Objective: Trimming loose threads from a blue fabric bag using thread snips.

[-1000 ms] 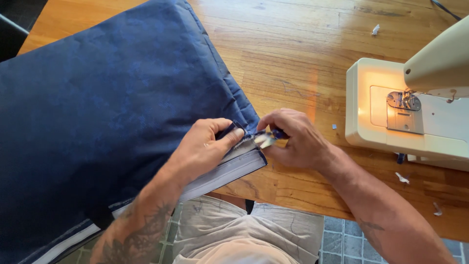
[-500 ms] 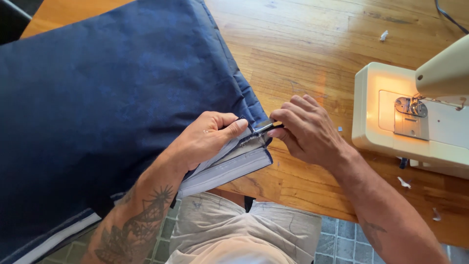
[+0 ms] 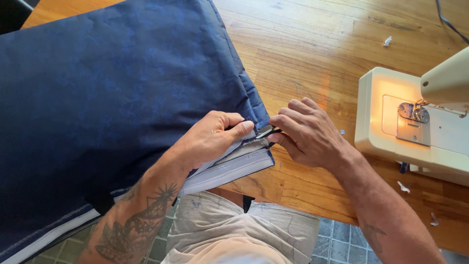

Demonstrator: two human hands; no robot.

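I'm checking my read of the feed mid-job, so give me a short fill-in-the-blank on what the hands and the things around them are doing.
1. Both hands meet at a corner of a large dark ____ cushion cover.
2. The right hand pinches a small dark ____ pull at that corner.
3. The left hand presses the fabric down with its ____.
4. A cream sewing machine stands on the ____ table.

Missing words: blue; zipper; thumb; wooden

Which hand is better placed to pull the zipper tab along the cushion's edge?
Right, probably. The right hand already pinches the dark zipper tab at the corner of the navy cushion cover; the left hand presses the fabric edge beside it.
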